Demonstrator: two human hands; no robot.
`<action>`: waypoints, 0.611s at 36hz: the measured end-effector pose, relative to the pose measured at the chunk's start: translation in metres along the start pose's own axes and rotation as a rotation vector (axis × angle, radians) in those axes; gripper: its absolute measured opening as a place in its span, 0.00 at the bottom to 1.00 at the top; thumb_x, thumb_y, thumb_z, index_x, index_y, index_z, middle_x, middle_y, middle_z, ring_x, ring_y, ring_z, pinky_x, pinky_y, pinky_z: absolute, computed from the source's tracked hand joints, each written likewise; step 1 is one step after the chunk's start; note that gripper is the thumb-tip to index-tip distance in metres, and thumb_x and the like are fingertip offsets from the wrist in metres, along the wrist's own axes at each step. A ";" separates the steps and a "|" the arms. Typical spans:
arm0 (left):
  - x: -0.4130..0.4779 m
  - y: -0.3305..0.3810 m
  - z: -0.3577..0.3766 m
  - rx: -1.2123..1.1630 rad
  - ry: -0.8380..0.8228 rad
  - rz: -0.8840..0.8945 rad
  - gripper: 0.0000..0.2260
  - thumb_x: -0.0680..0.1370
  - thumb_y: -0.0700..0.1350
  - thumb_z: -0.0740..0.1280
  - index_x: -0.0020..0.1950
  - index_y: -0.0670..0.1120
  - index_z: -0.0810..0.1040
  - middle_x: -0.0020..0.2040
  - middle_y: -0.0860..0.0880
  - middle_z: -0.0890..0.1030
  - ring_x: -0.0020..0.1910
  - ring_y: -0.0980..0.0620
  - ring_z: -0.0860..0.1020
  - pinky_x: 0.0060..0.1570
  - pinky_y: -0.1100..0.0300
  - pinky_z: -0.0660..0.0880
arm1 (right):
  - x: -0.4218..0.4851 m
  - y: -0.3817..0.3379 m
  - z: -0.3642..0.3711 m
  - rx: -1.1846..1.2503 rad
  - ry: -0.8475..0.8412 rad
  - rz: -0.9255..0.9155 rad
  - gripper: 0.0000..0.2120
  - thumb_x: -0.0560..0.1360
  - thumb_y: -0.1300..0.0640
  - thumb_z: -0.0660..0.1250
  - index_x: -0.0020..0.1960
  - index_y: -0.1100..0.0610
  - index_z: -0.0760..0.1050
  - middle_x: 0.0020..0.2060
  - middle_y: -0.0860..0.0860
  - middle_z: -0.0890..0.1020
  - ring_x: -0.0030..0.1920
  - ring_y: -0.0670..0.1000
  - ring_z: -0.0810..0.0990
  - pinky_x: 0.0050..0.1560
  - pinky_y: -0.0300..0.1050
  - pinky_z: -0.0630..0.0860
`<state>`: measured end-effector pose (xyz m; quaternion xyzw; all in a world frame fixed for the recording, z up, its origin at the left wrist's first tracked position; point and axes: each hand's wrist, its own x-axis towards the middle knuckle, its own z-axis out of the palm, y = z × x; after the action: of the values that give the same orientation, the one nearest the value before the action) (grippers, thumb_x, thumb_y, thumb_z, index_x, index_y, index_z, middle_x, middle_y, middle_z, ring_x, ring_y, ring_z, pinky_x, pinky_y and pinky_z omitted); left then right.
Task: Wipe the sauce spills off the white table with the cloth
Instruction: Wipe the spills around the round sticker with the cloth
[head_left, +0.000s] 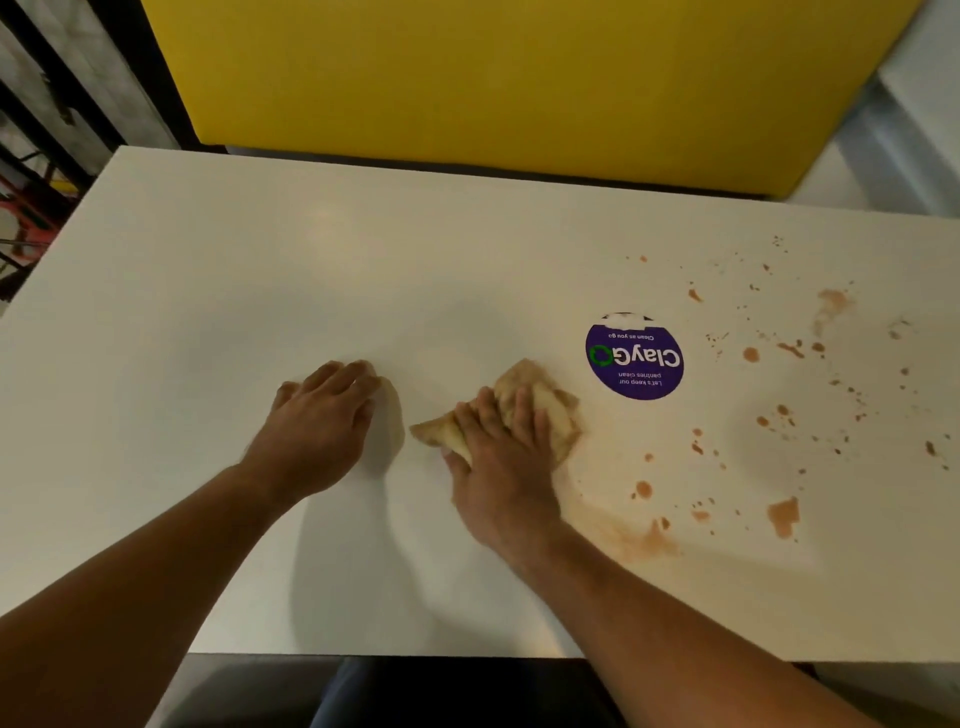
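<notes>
The right hand (501, 441) presses flat on the crumpled tan cloth (540, 410), fingers spread over it. The left hand (322, 415) rests open on the white table (208, 291), holding nothing. The sauce spills (779, 415) lie to the right of the cloth, nearest the right hand: orange-brown blots and specks, with a pale smear beside the wrist.

The right hand (501, 462) covers the near part of the cloth (550, 410), and the white table (260, 270) runs off the right edge.
</notes>
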<state>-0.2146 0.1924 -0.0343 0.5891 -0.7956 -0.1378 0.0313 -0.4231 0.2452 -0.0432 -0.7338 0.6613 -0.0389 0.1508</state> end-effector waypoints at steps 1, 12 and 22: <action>-0.001 -0.002 -0.001 -0.002 0.002 0.001 0.24 0.80 0.54 0.47 0.69 0.49 0.72 0.72 0.50 0.70 0.72 0.47 0.66 0.62 0.40 0.69 | -0.001 -0.008 0.001 -0.009 -0.017 -0.047 0.32 0.76 0.40 0.41 0.77 0.49 0.59 0.78 0.50 0.55 0.77 0.61 0.38 0.74 0.59 0.34; -0.001 0.004 0.002 -0.025 0.006 0.001 0.22 0.81 0.53 0.48 0.71 0.49 0.69 0.72 0.49 0.70 0.72 0.46 0.65 0.63 0.39 0.67 | -0.033 0.019 -0.001 -0.124 -0.175 -0.600 0.26 0.79 0.43 0.50 0.74 0.49 0.64 0.77 0.47 0.57 0.77 0.56 0.39 0.74 0.59 0.37; 0.004 0.040 0.016 -0.016 0.022 0.009 0.19 0.80 0.52 0.50 0.67 0.51 0.72 0.71 0.50 0.70 0.71 0.46 0.65 0.61 0.39 0.66 | -0.023 0.110 -0.033 -0.219 -0.151 -0.364 0.32 0.74 0.39 0.42 0.76 0.47 0.60 0.76 0.42 0.54 0.77 0.52 0.37 0.73 0.59 0.37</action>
<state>-0.2561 0.2024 -0.0396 0.5868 -0.7966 -0.1377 0.0455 -0.5401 0.2538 -0.0385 -0.8539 0.5049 0.0619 0.1098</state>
